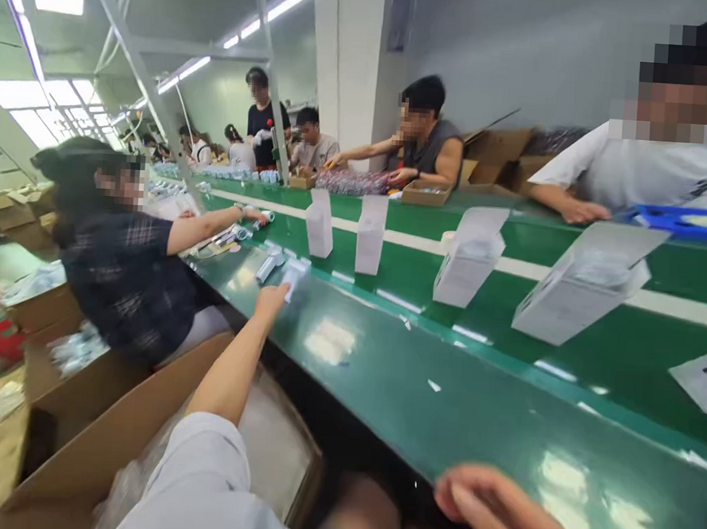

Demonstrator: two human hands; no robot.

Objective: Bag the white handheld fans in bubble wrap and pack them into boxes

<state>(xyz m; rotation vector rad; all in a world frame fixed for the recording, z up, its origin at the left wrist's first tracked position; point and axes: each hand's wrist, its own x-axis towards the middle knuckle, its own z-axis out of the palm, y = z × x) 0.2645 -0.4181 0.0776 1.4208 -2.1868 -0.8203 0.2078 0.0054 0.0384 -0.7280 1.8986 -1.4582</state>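
My left arm stretches out to the far left along the green conveyor belt. My left hand closes on a small white bagged item lying on the belt's near edge, beside a similar white tube-shaped item. My right hand is blurred at the bottom of the view, close to the belt's near edge, fingers curled, with nothing visible in it. Several open white boxes ride the belt, among them a box at the right, a box and a box.
A person in a dark plaid top sits to my left, one hand on the belt. Other workers sit across the belt. An open cardboard carton stands below my left arm. A blue tray and a printed sheet are at the right.
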